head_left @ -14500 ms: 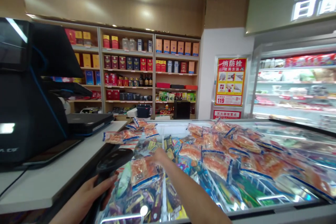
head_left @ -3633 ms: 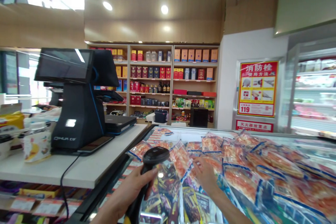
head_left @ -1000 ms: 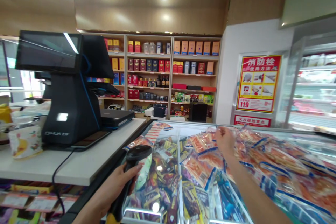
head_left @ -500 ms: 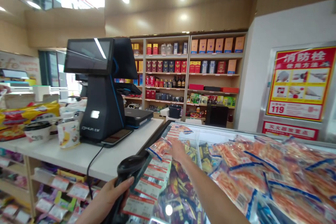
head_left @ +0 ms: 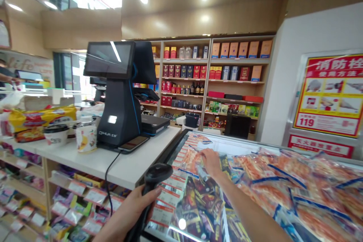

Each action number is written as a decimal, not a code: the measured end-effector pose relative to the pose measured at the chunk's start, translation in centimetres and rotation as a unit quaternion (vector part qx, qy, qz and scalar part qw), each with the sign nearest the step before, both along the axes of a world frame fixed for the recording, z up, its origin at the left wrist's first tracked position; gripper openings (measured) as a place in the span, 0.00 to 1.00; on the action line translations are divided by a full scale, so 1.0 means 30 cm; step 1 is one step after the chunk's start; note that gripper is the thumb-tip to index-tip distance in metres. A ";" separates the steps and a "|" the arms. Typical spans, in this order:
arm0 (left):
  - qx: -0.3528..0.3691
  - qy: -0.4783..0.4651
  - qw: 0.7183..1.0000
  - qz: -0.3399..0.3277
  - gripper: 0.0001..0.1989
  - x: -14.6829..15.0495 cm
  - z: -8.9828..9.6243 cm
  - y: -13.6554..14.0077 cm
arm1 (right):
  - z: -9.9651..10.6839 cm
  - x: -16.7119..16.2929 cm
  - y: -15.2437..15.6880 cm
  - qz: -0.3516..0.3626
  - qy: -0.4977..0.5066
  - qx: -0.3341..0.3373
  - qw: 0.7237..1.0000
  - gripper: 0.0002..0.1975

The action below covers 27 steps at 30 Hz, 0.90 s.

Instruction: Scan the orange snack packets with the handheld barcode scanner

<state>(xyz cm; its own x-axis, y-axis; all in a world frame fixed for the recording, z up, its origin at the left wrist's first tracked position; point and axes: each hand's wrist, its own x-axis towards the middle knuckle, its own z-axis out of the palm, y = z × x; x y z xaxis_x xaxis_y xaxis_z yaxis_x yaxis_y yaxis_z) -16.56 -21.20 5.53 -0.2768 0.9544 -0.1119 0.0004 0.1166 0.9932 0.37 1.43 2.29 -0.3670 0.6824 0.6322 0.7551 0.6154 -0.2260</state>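
My left hand [head_left: 140,200] is wrapped round the handle of a black barcode scanner [head_left: 158,172], held upright at the near left edge of the glass-topped chest [head_left: 224,141]. My right hand [head_left: 210,162] reaches over that chest, fingers closed on the right end of a clear packet [head_left: 189,159] with orange-red contents. Its fingertips are partly hidden. Similar clear, blue-edged packets [head_left: 286,170] lie heaped to the right of my forearm. Below the right hand, many dark wrapped items [head_left: 198,200] show through the glass.
A white counter [head_left: 133,170] on the left bears a checkout terminal [head_left: 119,109], a phone [head_left: 134,143], paper cups [head_left: 86,138] and yellow packs [head_left: 45,117]. A cable [head_left: 107,181] hangs over its front. Price labels [head_left: 163,206] line the chest's left side. Stocked shelves [head_left: 184,60] stand behind.
My right hand has moved a little to the right over the chest with the packet. The scanner in my left hand has shifted right too. The view has turned slightly left.
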 end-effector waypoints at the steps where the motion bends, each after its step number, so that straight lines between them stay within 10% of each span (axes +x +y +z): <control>1: 0.005 0.008 1.000 -0.012 0.21 0.016 0.006 0.000 | 0.018 0.037 -0.002 -0.012 0.004 0.015 1.000 0.08; 27: 0.041 0.083 0.986 -0.141 0.18 0.305 0.132 0.080 | 0.253 0.659 -0.069 -0.216 0.059 0.163 0.961 0.09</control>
